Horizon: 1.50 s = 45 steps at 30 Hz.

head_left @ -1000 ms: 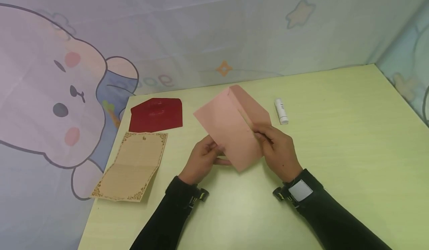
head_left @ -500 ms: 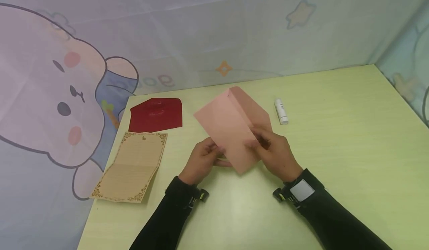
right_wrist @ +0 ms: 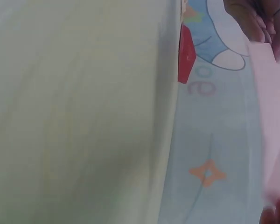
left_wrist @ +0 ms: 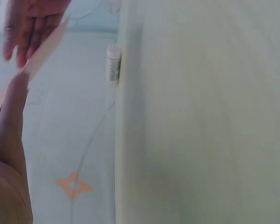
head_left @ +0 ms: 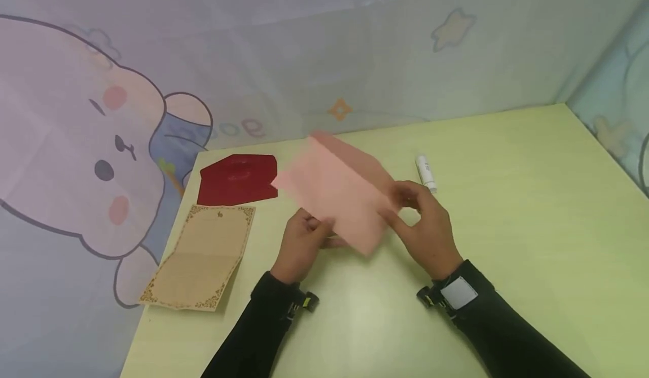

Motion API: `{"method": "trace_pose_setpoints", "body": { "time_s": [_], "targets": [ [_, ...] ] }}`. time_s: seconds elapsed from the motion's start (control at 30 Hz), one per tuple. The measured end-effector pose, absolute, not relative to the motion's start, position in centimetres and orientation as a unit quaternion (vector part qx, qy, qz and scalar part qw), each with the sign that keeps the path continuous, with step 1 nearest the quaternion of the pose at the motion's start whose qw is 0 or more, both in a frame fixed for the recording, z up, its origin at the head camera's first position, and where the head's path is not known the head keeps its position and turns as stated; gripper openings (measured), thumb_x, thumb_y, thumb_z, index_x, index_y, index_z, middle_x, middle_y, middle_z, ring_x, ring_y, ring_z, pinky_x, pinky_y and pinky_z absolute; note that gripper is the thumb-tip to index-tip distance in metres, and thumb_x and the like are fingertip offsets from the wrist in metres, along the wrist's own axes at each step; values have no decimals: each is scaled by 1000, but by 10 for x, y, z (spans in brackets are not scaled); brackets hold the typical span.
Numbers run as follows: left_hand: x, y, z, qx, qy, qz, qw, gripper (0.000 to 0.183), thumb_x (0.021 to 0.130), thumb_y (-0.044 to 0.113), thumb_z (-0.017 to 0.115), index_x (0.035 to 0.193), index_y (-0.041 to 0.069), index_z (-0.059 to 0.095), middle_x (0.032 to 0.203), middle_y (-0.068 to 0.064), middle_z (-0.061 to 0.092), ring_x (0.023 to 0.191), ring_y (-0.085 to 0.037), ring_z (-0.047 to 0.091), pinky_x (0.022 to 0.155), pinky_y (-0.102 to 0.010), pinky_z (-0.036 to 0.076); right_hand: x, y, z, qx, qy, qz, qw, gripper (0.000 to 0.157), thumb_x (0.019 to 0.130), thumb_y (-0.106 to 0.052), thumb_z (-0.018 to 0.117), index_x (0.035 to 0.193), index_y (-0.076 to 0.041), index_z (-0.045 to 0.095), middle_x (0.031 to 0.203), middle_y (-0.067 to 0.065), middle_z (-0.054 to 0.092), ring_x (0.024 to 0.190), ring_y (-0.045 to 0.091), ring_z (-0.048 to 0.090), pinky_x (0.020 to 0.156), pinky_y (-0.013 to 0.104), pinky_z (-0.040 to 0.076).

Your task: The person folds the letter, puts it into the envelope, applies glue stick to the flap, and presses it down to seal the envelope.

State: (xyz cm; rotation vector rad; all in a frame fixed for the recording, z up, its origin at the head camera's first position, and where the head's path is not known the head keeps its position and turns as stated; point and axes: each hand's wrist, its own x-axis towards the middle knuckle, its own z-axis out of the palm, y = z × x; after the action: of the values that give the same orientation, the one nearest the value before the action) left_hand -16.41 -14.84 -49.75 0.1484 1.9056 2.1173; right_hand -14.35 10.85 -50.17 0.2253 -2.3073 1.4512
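Note:
A pink envelope [head_left: 334,189] is held tilted above the table, its flap [head_left: 355,155] raised along the far side and its outline blurred. My left hand [head_left: 304,243] pinches its near left edge, thumb on the front and fingers behind. At the envelope's right edge is my right hand [head_left: 423,226], thumb in front and fingers at the flap side, with a gap between them. In the left wrist view the right hand's fingers [left_wrist: 35,39] look extended beside the pink paper [left_wrist: 46,49]. The right wrist view shows the left hand [right_wrist: 266,21] at one end of the paper.
A red envelope [head_left: 238,179] lies at the table's back left. In front of it is a creased cream letter sheet [head_left: 203,254] with a decorated border. A white glue stick [head_left: 426,173] lies behind the right hand. A printed cloth [head_left: 304,45] hangs along the back edge.
The pink envelope has swung left and turned, its left corner now overlapping the red envelope. My right hand has shifted slightly right, its thumb and fingers spreading apart. The left hand keeps its pinch.

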Motion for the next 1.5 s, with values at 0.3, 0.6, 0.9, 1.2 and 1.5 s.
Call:
{"method": "trace_pose_setpoints", "body": {
  "time_s": [0.3,0.6,0.9,1.2,1.5],
  "targets": [
    [-158,-143,-494,52,583,798,143,36,114,-4,53,149,6,56,130,0,78,118,-13,82,99,-45,71,-143,109,-499,-1,-762,647,12,60,113,-31,75,158,0,49,150,21,67,109,-1,75,92,18,65],
    [-161,-157,-490,20,601,792,101,28,117,9,56,144,7,61,124,1,84,105,-15,87,92,-44,73,-151,119,-500,10,-742,670,-26,43,113,-23,74,147,2,63,94,-8,80,90,2,79,85,26,70],
    [-174,-185,-485,-39,673,739,16,7,110,9,74,111,2,75,96,3,86,87,-13,86,74,-34,73,-162,140,-500,1,-785,619,-27,35,113,-23,75,139,-2,69,84,-4,64,85,2,73,82,23,69],
    [-178,-192,-476,-36,810,585,25,17,106,14,82,118,2,84,99,-15,86,80,-14,84,70,-32,72,-171,153,-502,-20,-861,509,9,57,111,-31,77,155,3,62,110,22,83,80,7,76,70,22,55],
    [-199,-193,-486,-28,910,407,70,23,108,25,76,108,6,89,89,-9,84,72,-17,78,69,-30,66,-200,145,-503,-10,-910,414,-9,52,107,-31,80,142,6,73,119,24,82,110,41,78,83,36,56]
  ]
}}
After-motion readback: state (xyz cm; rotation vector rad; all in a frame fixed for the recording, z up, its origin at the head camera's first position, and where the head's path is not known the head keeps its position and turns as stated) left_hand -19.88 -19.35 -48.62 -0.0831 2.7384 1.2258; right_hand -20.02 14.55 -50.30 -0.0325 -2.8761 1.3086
